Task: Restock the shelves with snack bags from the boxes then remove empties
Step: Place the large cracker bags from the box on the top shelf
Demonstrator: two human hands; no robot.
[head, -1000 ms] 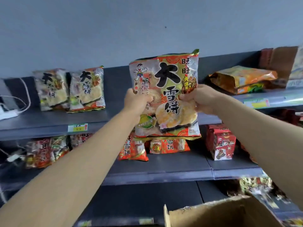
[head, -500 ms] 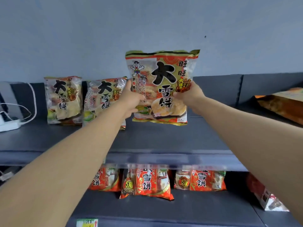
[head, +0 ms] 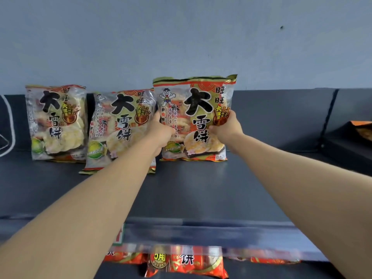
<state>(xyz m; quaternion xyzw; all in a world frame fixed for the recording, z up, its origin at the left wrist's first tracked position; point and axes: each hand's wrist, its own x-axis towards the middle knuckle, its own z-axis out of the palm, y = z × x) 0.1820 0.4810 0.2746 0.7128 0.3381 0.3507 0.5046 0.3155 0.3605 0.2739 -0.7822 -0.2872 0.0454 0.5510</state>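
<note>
A large rice cracker snack bag (head: 193, 109) with black characters stands upright at the back of the dark top shelf (head: 201, 188), its bottom edge touching the shelf. My left hand (head: 161, 130) grips its left side and my right hand (head: 227, 127) grips its right side. Two matching bags stand to its left: one right beside it (head: 120, 125), the other (head: 56, 119) further left. All lean against the shelf's dark back panel.
An orange snack bag (head: 360, 129) lies at the far right of the top shelf. Red snack bags (head: 187, 260) sit on the shelf below. A white cable (head: 10, 125) hangs at the far left. A grey wall rises behind.
Both hands carried the bag up from in front of the lower shelves and set it down on the top shelf beside the two others. My view tilted upward.
</note>
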